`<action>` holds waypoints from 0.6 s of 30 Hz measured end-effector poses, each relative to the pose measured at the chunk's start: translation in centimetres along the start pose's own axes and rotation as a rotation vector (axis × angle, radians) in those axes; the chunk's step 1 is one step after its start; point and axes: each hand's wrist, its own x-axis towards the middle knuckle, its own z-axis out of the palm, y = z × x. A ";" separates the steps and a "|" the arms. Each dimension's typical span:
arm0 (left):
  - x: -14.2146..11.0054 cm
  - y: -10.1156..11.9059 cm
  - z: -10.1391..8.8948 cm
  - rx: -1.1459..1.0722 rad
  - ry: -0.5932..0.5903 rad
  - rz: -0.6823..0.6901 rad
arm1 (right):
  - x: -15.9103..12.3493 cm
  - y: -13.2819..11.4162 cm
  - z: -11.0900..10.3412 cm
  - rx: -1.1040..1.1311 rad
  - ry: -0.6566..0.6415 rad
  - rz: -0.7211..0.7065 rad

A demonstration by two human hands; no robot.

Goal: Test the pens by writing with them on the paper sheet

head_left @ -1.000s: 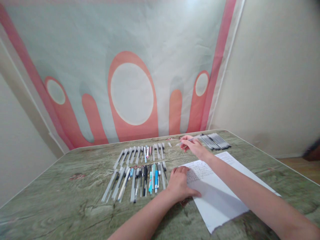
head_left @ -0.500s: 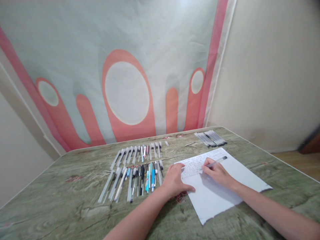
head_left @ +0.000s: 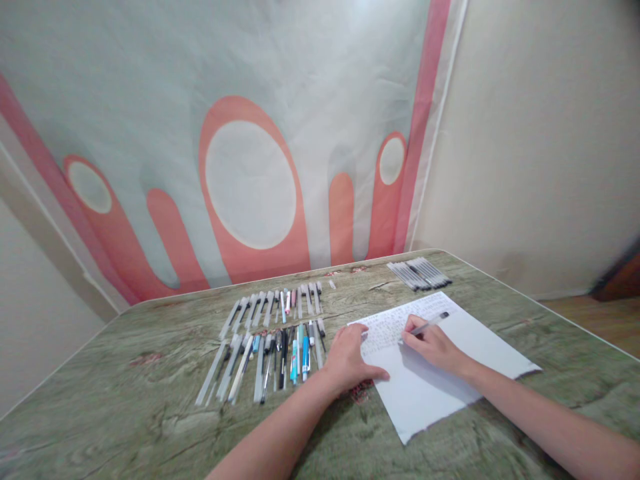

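A white sheet of paper (head_left: pixel 440 400) lies at a slant on the table, its upper part covered with rows of handwriting. My right hand (head_left: pixel 433 343) rests on the sheet and pinches a clear pen with a dark end (head_left: pixel 434 321). The pen slopes up to the right, and its tip meets the paper at the written lines. Flat across the sheet's left edge lies my left hand (head_left: pixel 350 357), thumb and fingers apart, holding nothing. Just left of that hand is a row of mixed pens (head_left: pixel 283 360), some clear, some black, some blue.
Behind that row lies a second row of pens (head_left: pixel 260 310), mostly clear with dark grips. A bundle of clear pens (head_left: pixel 420 274) sits near the back right corner of the wood-patterned table (head_left: pixel 140 407). A printed sheet with red shapes (head_left: pixel 250 260) hangs behind the table.
The camera view has shifted slightly. My right hand and the pen stay at almost the same spot on the paper. My left hand has not visibly moved.
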 end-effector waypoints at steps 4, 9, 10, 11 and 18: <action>0.2 0.0 -0.1 0.080 -0.051 -0.012 | -0.1 -0.2 0.0 -0.011 -0.017 0.000; 0.2 -0.2 0.0 0.108 -0.056 0.003 | -0.1 -0.3 0.0 -0.006 -0.017 -0.005; 0.2 -0.2 0.0 0.109 -0.056 0.001 | -0.1 -0.2 0.0 -0.005 -0.018 -0.007; 0.2 -0.2 0.0 0.110 -0.056 -0.002 | -0.1 -0.2 0.0 -0.005 -0.019 -0.008; 0.2 0.0 0.0 0.110 -0.060 -0.015 | -0.1 0.0 0.1 0.015 -0.029 -0.023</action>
